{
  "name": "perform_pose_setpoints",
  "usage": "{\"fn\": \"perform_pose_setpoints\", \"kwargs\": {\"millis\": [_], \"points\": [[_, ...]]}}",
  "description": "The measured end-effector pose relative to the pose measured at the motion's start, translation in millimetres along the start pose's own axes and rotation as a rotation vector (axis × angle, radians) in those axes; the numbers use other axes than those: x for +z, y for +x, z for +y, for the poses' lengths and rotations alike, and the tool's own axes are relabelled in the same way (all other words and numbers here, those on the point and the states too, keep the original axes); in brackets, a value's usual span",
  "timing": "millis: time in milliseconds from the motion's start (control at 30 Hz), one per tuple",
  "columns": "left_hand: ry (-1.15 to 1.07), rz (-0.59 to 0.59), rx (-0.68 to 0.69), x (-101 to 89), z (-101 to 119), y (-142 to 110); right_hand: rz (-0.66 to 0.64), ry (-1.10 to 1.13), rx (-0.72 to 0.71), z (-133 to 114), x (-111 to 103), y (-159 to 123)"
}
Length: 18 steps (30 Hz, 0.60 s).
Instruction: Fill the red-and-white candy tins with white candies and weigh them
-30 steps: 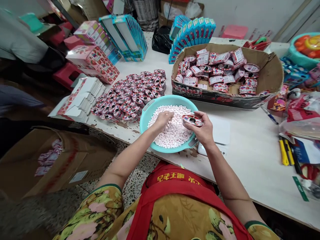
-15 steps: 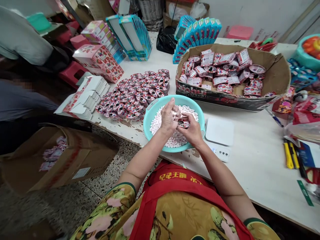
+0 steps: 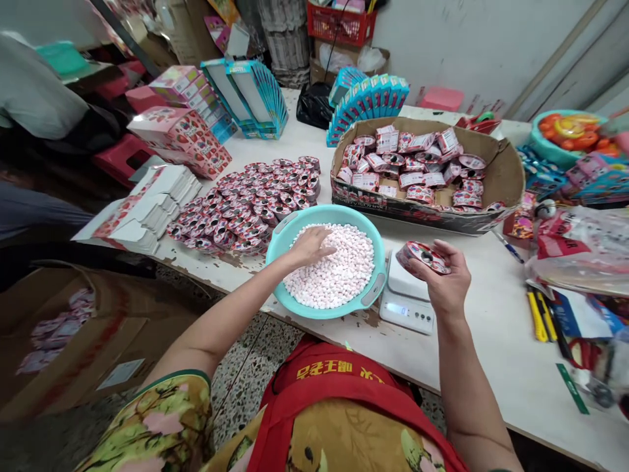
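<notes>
My left hand (image 3: 311, 246) lies on the small white-pink candies (image 3: 339, 275) in a turquoise basin (image 3: 278, 248), fingers spread and holding nothing. Raised over the white digital scale (image 3: 407, 313), my right hand (image 3: 449, 275) grips a red-and-white patterned candy box (image 3: 425, 255) with a dark hole in its upper face. The box hides part of the scale's plate, and I cannot tell whether it touches the plate. Left of the basin stand many similar boxes (image 3: 250, 203), packed closely with their holes facing up.
Behind the scale, a cut-down carton (image 3: 501, 177) holds similar boxes. Blue display boxes (image 3: 255, 92) stand at the back. White folded cartons (image 3: 142, 210) lie at the left edge. Yellow cutters (image 3: 538, 314) and bags (image 3: 584, 242) are on the right. A cardboard box (image 3: 122, 334) stands low at left.
My hands have separated. The right one has carried the candy box rightward over the scale, while the left has opened and lowered onto the candies. The view has shifted slightly.
</notes>
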State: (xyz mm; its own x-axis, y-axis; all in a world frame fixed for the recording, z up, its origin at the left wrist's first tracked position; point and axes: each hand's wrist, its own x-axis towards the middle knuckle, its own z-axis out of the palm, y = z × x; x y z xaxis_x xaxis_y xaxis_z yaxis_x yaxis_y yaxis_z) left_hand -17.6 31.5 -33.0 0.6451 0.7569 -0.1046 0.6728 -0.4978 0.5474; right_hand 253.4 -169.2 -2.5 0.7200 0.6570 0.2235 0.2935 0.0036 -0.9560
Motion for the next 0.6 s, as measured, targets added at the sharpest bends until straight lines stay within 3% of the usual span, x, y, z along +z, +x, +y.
{"fn": "perform_pose_setpoints", "kwargs": {"millis": [100, 233, 300, 367, 400, 467, 533, 600], "points": [[0.156, -0.111, -0.039, 14.5, 8.4, 19.0, 0.038, -0.101, 0.068, 38.7, -20.5, 9.8], [0.163, -0.217, -0.156, 26.2, 39.8, 19.3, -0.08, -0.247, 0.116, 72.6, -32.8, 8.6], [0.119, -0.291, -0.133, 28.5, 49.9, 10.1, -0.047, -0.369, -0.035, 66.0, -36.1, 15.3], [0.057, -0.34, -0.125, 29.0, 53.4, 1.3, 0.023, -0.44, -0.276, 42.1, -29.4, 36.8], [0.019, -0.354, -0.139, 28.8, 53.3, -1.8, 0.017, -0.439, -0.384, 26.2, -19.2, 54.3], [-0.072, -0.364, -0.188, 28.3, 51.0, -5.0, -0.156, -0.444, -0.505, -5.9, 17.5, 101.2], [-0.169, -0.356, -0.234, 28.6, 47.9, -5.9, -0.39, -0.541, -0.505, -29.6, 70.9, 156.0], [-0.253, -0.28, -0.245, 29.8, 44.6, -6.9, -0.589, -0.814, -0.378, -41.6, 128.4, 206.2]]}}
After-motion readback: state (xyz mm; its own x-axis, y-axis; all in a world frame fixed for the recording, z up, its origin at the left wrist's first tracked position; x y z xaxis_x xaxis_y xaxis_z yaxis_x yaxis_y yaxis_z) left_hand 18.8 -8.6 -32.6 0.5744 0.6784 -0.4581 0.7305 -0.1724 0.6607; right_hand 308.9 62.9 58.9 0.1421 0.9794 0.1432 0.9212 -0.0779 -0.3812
